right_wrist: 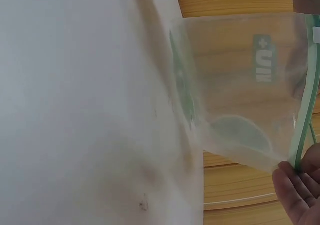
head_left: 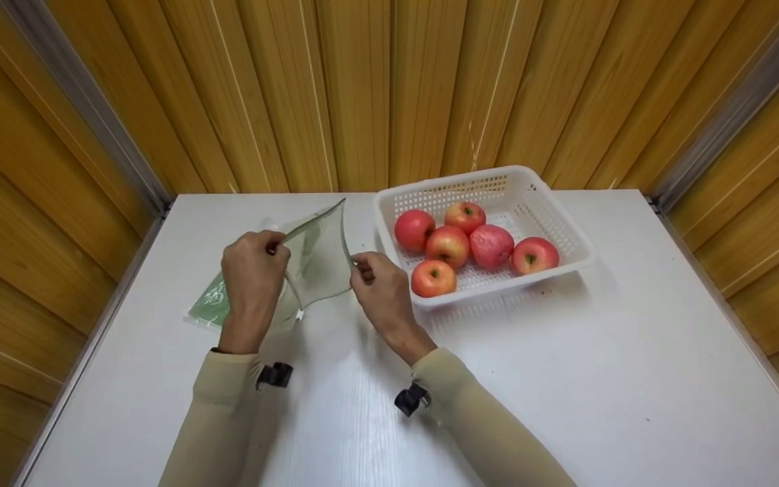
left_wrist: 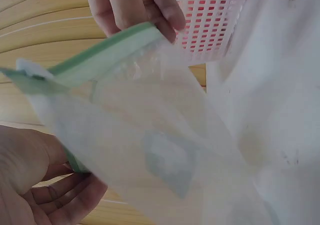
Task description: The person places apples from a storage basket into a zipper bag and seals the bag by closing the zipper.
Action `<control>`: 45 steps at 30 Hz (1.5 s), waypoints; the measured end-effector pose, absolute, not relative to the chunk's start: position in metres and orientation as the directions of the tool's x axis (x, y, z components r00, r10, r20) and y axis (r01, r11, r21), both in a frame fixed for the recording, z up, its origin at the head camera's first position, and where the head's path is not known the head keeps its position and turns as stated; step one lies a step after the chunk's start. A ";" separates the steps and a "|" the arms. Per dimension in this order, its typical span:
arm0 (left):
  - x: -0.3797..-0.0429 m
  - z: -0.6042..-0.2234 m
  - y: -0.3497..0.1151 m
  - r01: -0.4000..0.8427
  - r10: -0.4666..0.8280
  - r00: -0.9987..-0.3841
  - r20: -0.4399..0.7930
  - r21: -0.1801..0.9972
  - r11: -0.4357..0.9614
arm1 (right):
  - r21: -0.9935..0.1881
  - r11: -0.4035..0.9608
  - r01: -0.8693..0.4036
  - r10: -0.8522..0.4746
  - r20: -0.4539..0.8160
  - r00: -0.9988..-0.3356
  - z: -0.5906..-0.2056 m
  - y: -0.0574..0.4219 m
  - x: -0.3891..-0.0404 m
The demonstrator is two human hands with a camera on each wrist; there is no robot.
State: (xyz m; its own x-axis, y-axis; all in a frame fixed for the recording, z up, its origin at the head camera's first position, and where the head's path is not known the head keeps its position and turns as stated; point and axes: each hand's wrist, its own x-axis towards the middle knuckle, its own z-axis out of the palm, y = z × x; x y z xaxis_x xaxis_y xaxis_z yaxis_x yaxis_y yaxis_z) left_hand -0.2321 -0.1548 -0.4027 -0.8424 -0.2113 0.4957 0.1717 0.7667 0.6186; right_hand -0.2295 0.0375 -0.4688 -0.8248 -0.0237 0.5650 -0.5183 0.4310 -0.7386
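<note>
A translucent zip bag (head_left: 322, 260) with a green rim hangs above the table between both hands, its mouth spread apart. My left hand (head_left: 253, 274) pinches one side of the rim, and my right hand (head_left: 384, 294) pinches the opposite side. Up close in the left wrist view, the bag (left_wrist: 150, 110) looks flat-walled, with a white slider (left_wrist: 34, 68) at one end of its green zip. Printed lettering shows on the bag (right_wrist: 225, 75) in the right wrist view, and no contents can be made out inside. Fingertips of the right hand (right_wrist: 300, 190) hold the green edge there.
Right of my right hand stands a white perforated basket (head_left: 572, 230) with several red apples (head_left: 447, 246) in it. A green plastic packet (head_left: 210, 302) lies on the white table (head_left: 565, 406), partly behind my left hand. Wood-patterned walls (head_left: 362, 95) enclose the back and sides.
</note>
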 end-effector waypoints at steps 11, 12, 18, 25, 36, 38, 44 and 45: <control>-0.229 -0.398 -0.184 0.119 -0.276 -0.823 0.496 0.626 0.771 | -0.753 0.460 -0.471 0.024 0.541 -0.841 -0.448 0.049 -0.236; -0.229 -0.398 -0.186 0.120 -0.274 -0.821 0.502 0.621 0.775 | -0.754 0.466 -0.464 0.026 0.536 -0.844 -0.447 0.050 -0.237; -0.226 -0.396 -0.204 0.096 -0.287 -0.797 0.532 0.581 0.808 | -0.763 0.504 -0.406 0.027 0.483 -0.875 -0.445 0.058 -0.241; -0.224 -0.393 -0.214 0.105 -0.289 -0.797 0.530 0.593 0.798 | -0.768 0.534 -0.353 -0.009 0.413 -0.911 -0.442 0.065 -0.245; -0.221 -0.396 -0.217 0.109 -0.295 -0.799 0.524 0.609 0.786 | -0.757 0.555 -0.345 -0.047 0.385 -0.922 -0.440 0.071 -0.244; -0.220 -0.396 -0.216 0.110 -0.288 -0.798 0.529 0.598 0.794 | -0.759 0.554 -0.343 -0.053 0.379 -0.924 -0.440 0.071 -0.244; -0.220 -0.395 -0.210 0.131 -0.260 -0.793 0.552 0.571 0.810 | -0.781 0.548 -0.300 -0.029 0.340 -0.940 -0.438 0.072 -0.245; -0.220 -0.395 -0.209 0.135 -0.258 -0.793 0.552 0.572 0.809 | -0.787 0.546 -0.289 -0.026 0.328 -0.944 -0.438 0.072 -0.245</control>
